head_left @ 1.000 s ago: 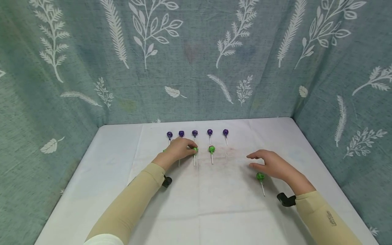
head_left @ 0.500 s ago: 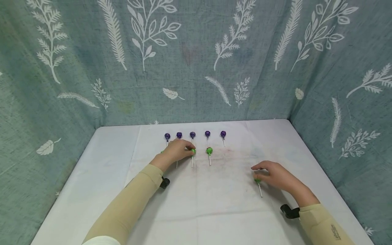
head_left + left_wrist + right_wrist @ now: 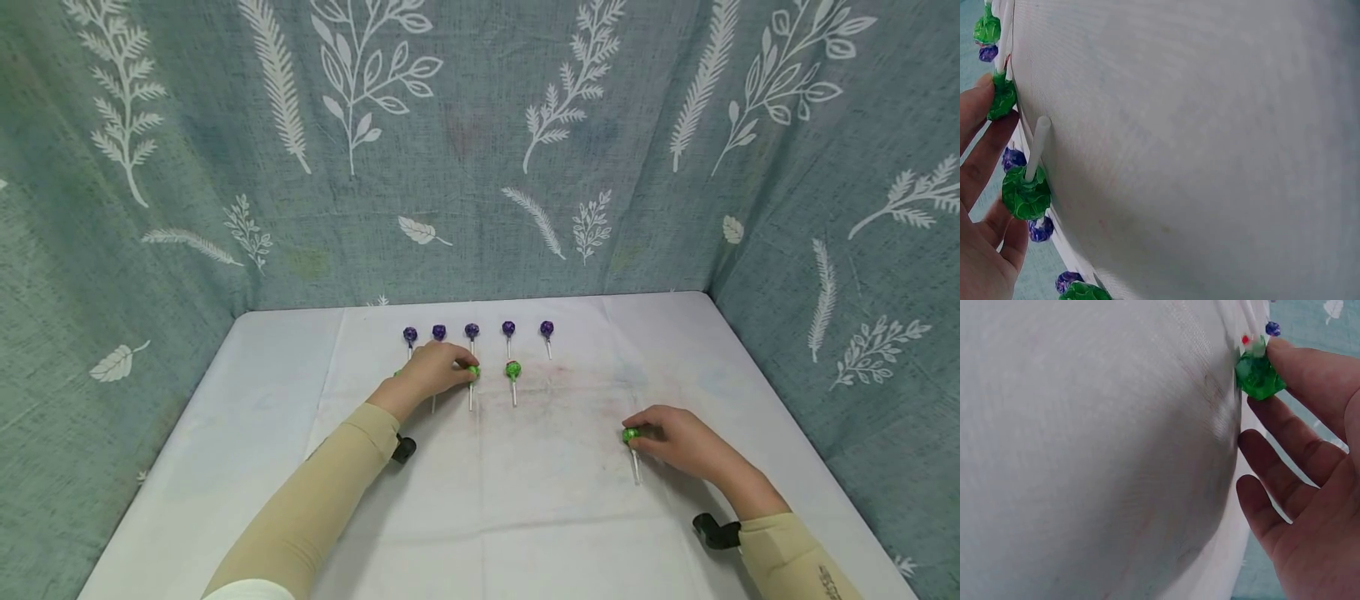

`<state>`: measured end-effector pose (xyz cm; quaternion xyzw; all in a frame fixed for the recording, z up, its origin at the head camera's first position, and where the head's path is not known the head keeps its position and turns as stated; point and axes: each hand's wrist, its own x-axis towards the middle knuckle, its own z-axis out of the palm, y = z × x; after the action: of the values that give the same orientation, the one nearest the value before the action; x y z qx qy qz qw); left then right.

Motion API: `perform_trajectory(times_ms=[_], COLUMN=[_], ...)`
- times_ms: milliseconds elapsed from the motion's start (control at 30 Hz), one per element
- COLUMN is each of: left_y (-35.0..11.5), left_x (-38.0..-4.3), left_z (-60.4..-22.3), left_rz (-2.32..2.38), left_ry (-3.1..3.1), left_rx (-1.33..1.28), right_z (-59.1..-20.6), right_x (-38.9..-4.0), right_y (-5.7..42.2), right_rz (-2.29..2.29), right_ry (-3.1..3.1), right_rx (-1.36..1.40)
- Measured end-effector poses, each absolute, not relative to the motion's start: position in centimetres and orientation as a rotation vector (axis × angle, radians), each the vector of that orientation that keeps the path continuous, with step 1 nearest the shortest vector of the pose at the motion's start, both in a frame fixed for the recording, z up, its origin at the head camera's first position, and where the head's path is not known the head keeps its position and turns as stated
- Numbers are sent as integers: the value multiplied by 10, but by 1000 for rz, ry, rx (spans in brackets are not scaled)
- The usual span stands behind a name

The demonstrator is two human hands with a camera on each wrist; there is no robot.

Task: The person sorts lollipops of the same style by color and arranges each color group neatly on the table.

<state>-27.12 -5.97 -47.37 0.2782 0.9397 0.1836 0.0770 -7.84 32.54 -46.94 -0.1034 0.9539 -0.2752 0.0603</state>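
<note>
On the white cloth, my left hand pinches the head of a green lollipop between thumb and fingertip; its stick points toward me. The left wrist view shows that same green lollipop at the fingertips, with another green lollipop lying by the lower fingers. My right hand, farther right and nearer me, pinches a separate green lollipop by its head. In the right wrist view, the thumb and index finger hold this lollipop, other fingers spread. One more green lollipop lies right of my left hand.
Several purple lollipops form a row behind the green ones, sticks toward me. Part of a green wrapper peeks out behind my left wrist. The white-covered table is enclosed by a leaf-patterned green-blue curtain.
My right hand has come down toward me from above the right-hand green lollipop and now pinches its head. The left hand stays at its lollipop. The head view has shifted slightly.
</note>
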Motion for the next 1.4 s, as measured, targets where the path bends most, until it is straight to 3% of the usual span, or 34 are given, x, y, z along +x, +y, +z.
perform_trajectory(times_ms=[500, 1400], left_y=[-61, -63], left_x=[-271, -265], left_z=[-472, -470], left_rz=[559, 542], left_ry=[2804, 2806], left_rx=[843, 839], right_z=[-465, -435], right_x=[-85, -170], right_y=[326, 289], right_rz=[-845, -761], right_ry=[2903, 2804], right_rx=[-370, -479])
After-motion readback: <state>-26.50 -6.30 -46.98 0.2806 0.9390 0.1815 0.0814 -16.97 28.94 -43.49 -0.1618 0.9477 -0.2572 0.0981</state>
